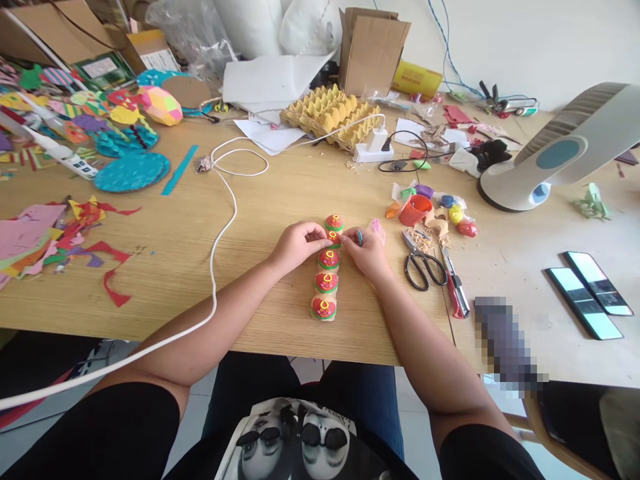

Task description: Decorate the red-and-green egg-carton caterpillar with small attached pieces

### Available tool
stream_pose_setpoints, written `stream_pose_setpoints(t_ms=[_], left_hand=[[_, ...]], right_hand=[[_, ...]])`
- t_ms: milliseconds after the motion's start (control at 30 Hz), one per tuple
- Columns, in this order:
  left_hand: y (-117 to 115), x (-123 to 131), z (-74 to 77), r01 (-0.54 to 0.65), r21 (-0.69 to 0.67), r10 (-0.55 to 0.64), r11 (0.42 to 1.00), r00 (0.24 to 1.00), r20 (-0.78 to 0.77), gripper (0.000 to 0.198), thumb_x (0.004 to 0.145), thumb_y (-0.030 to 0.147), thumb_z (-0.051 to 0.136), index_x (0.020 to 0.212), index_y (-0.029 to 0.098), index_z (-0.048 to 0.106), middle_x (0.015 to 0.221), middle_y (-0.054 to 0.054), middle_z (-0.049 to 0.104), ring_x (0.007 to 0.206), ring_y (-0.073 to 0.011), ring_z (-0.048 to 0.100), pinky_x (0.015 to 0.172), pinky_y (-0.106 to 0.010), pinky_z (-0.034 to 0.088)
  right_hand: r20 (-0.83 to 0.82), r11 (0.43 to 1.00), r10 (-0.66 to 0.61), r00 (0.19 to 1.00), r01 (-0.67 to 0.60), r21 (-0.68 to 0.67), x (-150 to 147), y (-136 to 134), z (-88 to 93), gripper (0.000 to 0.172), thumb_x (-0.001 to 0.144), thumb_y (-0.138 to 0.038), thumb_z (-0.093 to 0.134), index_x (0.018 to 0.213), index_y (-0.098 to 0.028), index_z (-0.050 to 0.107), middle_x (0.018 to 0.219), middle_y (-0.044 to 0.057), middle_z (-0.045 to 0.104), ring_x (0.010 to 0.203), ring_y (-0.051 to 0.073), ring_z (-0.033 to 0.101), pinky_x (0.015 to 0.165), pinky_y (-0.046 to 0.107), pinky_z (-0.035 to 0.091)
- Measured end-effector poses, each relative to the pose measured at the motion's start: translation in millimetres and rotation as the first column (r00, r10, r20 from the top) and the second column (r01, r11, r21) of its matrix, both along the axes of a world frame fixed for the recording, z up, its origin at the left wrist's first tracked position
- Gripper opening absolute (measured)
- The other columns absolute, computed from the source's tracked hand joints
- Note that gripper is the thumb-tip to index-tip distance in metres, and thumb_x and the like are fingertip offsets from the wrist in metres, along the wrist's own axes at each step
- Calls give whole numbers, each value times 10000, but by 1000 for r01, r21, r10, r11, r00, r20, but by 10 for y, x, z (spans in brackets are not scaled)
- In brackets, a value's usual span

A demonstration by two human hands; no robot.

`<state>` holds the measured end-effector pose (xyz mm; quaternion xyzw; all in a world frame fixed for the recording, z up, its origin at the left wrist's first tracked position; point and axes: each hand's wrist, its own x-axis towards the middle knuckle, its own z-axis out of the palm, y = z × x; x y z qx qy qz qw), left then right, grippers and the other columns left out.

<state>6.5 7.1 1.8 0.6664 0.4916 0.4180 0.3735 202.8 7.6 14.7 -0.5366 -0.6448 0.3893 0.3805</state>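
A row of several red dome-shaped clay figures [326,283], with yellow loops, smiling faces and green rims on a beige base, runs away from me on the wooden table. The fingertips of my left hand [300,248] are closed at the left side of the second figure [333,238] from the far end. From the right, my right hand [367,253] meets the same figure, its fingers pinched together. A small blue thing [359,237] shows at those fingers; its kind is unclear. Just behind this hand lies a pink wrapped lump [377,231].
Scissors [423,261], a red utility knife [456,287] and a red cup [415,210] with wrapped clay lie to the right. A white fan [555,153] stands beyond. A white cable [216,267] crosses my left forearm. Paper scraps [30,240] lie left; egg trays [333,113] sit behind.
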Motion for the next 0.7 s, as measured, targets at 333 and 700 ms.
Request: stream_pose_setpoints(t_ms=[333, 700], left_hand=[[-27, -70, 23, -25, -52, 27, 998, 998, 49, 248, 830, 425, 707, 852, 178, 685, 846, -37, 729, 753, -154, 630, 723, -286, 505], [0, -86, -10, 19, -49, -16, 999, 999, 46, 269, 809, 444, 740, 869, 186, 696, 856, -30, 729, 749, -151, 616, 739, -294, 508]], right_hand=[[-21, 1000, 15, 1000, -16, -25, 35, -15, -4, 209, 859, -402, 630, 783, -208, 645, 693, 0, 583, 666, 151, 477, 642, 302, 402], [-8, 999, 16, 1000, -17, -38, 56, 2, -20, 222, 860, -378, 608, 907, -195, 725, 767, 17, 658, 719, 162, 529, 699, 313, 423]])
